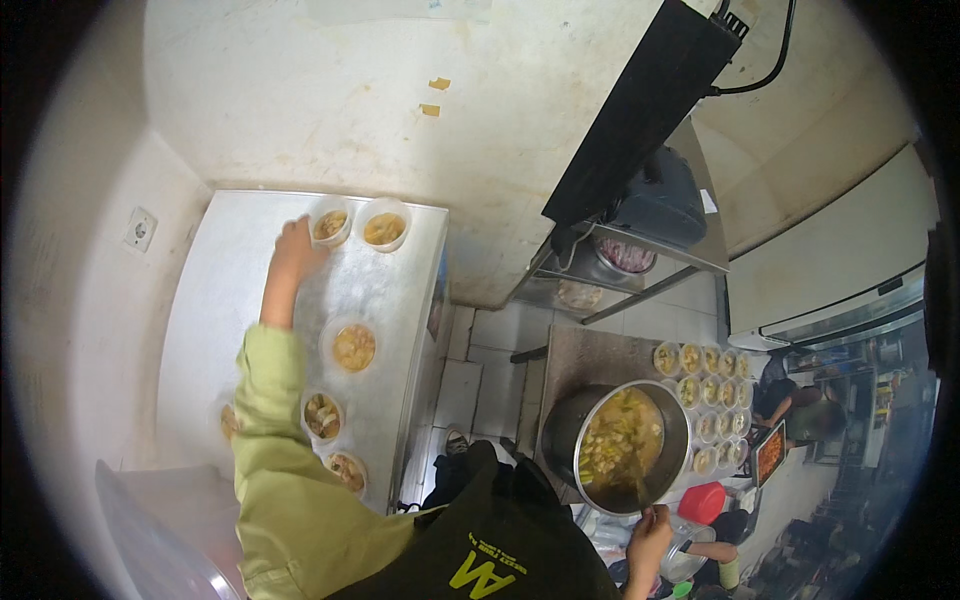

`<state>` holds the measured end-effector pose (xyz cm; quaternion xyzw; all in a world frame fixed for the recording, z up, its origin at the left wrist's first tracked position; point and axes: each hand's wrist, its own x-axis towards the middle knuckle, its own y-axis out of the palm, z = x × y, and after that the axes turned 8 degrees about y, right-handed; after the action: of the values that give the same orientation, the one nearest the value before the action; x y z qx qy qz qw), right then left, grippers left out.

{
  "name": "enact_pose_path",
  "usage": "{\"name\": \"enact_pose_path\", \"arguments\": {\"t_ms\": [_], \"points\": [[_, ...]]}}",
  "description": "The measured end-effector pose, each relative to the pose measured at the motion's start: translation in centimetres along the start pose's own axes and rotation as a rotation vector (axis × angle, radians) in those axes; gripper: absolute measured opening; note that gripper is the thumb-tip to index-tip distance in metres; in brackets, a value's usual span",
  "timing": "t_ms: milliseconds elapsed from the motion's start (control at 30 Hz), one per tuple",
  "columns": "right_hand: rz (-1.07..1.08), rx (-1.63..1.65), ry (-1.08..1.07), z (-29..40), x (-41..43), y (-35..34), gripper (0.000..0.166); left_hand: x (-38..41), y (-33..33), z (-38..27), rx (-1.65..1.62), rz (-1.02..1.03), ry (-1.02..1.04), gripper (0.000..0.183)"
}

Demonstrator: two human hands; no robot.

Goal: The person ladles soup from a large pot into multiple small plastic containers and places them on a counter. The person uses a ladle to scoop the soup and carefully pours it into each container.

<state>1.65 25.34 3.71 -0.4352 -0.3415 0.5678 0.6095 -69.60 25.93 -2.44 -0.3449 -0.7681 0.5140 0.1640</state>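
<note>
My left hand (pixel 296 251) reaches over the metal counter and touches the side of a clear plastic cup of soup (pixel 330 223) near the wall. A second soup cup (pixel 383 225) stands just right of it. More filled cups, among them one with yellowish broth (pixel 353 347) and one with vegetables (pixel 322 417), stand nearer to me. At the lower right my right hand (pixel 650 536) is closed on the handle of a ladle (pixel 643 491), whose bowl is hidden in the soup. The soup fills part of a large metal pot (pixel 562 435) on a table.
Several rows of filled plastic cups (pixel 709 390) stand beyond the pot. Past them are a tray of reddish food (pixel 769 454), a red bowl (pixel 701 502) and other people's arms (pixel 712 551). A metal rack (pixel 712 255) stands against the wall. A large clear plastic container (pixel 150 517) is at lower left.
</note>
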Motion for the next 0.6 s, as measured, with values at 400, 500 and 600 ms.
{"name": "enact_pose_path", "arguments": {"t_ms": [400,500,600], "points": [[0.084,0.015,0.034,-1.6,1.1,-0.1,0.011,-14.8,1.0,-6.1,0.147,0.416,0.070,0.094],[-0.007,0.031,-0.073,-1.7,0.8,0.6,0.013,-11.7,-0.6,-4.8,0.182,0.340,-0.041,0.089],[-0.006,-0.118,-0.110,-1.4,1.0,0.5,0.015,-7.9,-2.9,-1.4,0.174,0.244,-0.157,0.090]]}}
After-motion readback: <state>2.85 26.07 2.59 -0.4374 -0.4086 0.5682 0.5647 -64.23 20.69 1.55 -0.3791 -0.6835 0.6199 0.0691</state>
